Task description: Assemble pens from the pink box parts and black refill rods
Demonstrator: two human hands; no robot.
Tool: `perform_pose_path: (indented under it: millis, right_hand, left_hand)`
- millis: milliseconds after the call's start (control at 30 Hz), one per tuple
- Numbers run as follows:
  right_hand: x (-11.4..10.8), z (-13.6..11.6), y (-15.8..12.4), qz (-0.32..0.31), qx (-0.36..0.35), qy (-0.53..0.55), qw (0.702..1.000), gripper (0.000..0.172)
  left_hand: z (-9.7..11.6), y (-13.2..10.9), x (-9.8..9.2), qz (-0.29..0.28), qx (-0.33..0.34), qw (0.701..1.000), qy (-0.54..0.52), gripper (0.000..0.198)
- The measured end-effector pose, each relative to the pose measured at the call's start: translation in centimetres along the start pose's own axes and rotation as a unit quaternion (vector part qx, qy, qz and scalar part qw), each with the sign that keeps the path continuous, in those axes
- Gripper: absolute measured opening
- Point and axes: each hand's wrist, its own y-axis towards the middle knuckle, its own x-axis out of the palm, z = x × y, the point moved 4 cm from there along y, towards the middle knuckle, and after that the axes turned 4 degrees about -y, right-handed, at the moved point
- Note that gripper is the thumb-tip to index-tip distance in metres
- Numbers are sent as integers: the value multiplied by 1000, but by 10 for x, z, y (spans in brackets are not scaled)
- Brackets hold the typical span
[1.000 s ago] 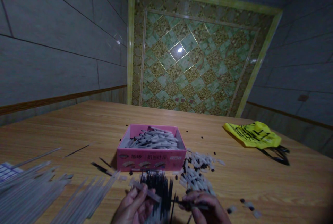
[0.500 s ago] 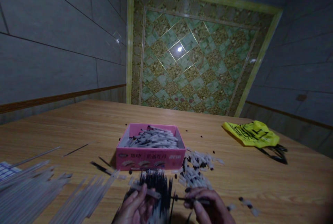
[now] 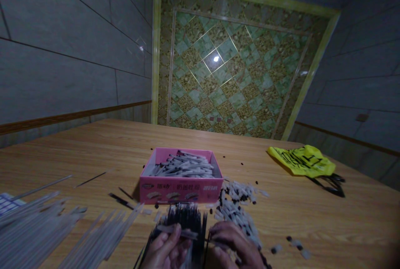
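Observation:
My left hand (image 3: 165,249) is at the bottom edge, fingers closed on a clear pen barrel (image 3: 181,232) lying across a bunch of black refills (image 3: 187,223). My right hand (image 3: 229,246) is beside it, fingers pinched on a thin black refill whose tip points left toward the barrel. Both hands hover over the wooden table (image 3: 312,219), just in front of a pink cardboard box (image 3: 181,187) filled with assembled pens.
A heap of small clear caps and black bits (image 3: 237,206) lies right of the box. Long clear tubes (image 3: 46,231) spread over the left. A yellow plastic bag (image 3: 301,160) lies far right. Tiled walls rise behind.
My right hand has moved left toward the left hand, bringing the refill closer to the barrel. The left hand has shifted slightly right.

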Motion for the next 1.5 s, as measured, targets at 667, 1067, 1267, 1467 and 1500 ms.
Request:
perform_pose_path:
  millis: [667, 1067, 1267, 1467, 1500]
  right_hand:
    - [15, 63, -17, -215, 134, -428, 868, 19]
    - [15, 60, -13, -191, 92, -456, 864, 10]
    - [12, 56, -19, -39, 204, 22, 978, 31]
    - [27, 62, -29, 10, 284, 262, 922, 39]
    - [28, 61, -29, 4, 282, 263, 922, 39]
  left_hand:
    - [11, 11, -10, -6, -26, 990, -141, 8]
    - [11, 9, -8, 5, -2, 993, -120, 13]
    - [10, 6, -4, 2, 22, 998, -56, 10]
    - [8, 3, -2, -12, 37, 999, -6, 16]
    - [8, 3, -2, -14, 40, 999, -1, 18]
